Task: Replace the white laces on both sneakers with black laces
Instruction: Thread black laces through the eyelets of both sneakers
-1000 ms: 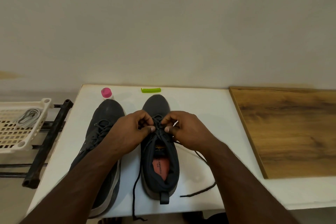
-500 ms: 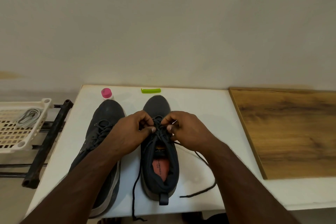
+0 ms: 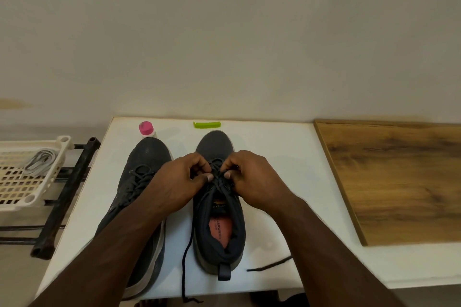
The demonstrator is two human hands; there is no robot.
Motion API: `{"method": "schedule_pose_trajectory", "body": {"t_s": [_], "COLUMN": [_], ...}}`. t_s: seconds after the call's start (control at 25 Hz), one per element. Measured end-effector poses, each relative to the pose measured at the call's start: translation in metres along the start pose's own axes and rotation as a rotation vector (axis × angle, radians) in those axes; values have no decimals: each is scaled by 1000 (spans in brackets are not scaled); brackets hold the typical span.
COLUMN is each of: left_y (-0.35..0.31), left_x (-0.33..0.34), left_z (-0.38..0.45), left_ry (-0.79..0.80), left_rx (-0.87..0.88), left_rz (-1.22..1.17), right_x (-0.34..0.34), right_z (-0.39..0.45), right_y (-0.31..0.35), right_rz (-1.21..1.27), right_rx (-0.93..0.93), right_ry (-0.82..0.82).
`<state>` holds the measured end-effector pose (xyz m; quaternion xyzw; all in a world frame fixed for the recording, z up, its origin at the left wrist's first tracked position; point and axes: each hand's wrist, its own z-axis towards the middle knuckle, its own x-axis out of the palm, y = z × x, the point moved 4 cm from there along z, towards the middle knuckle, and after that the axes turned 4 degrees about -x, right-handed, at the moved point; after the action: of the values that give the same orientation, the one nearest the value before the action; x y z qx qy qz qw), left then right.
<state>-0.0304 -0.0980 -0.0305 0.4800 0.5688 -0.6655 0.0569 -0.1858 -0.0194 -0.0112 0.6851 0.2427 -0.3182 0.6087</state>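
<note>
Two dark grey sneakers stand side by side on the white table, toes away from me. The left sneaker is laced in black and partly hidden under my left forearm. Over the right sneaker, my left hand and my right hand meet at the upper eyelets, each pinching the black lace between thumb and fingers. One loose lace end hangs over the front table edge; the other lies on the table to the right of the heel. White laces lie in the basket at left.
A cream plastic basket sits on a black metal rack left of the table. A pink-capped bottle and a green clip stand at the table's far edge. A wooden board covers the right side.
Both hands stay at the same eyelets; the thumbs have closed slightly nearer each other on the lace. The right loose lace end has shifted a little on the table.
</note>
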Motion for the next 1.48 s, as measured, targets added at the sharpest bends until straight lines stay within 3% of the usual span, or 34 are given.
{"method": "schedule_pose_trajectory", "body": {"t_s": [0.4,0.56,0.72,0.92,1.04,1.2,1.48], "left_y": [1,1,0,0,4,2,-6], "left_x": [1,0,1,0,-2,-3,1], "left_z": [0,0,0,2,2,0,-2], "left_ry": [6,-1,7,-7,57,129,62], "left_rx": [-4,1,-1,9,10,77,167], "left_rz": [-13,-19,5,-55,-95,-151,-104], "right_x": [-1,0,4,2,1,1,1], "right_z": [0,3,2,1,4,5,5], "right_y": [-3,-9,-9,-16,-20,-24,-25], "right_rz": [71,64,80,271,262,313,313], "right_rx": [-3,45,34,93,113,125,113], "right_ry": [-29,31,-18,-80,-96,-87,-60]}}
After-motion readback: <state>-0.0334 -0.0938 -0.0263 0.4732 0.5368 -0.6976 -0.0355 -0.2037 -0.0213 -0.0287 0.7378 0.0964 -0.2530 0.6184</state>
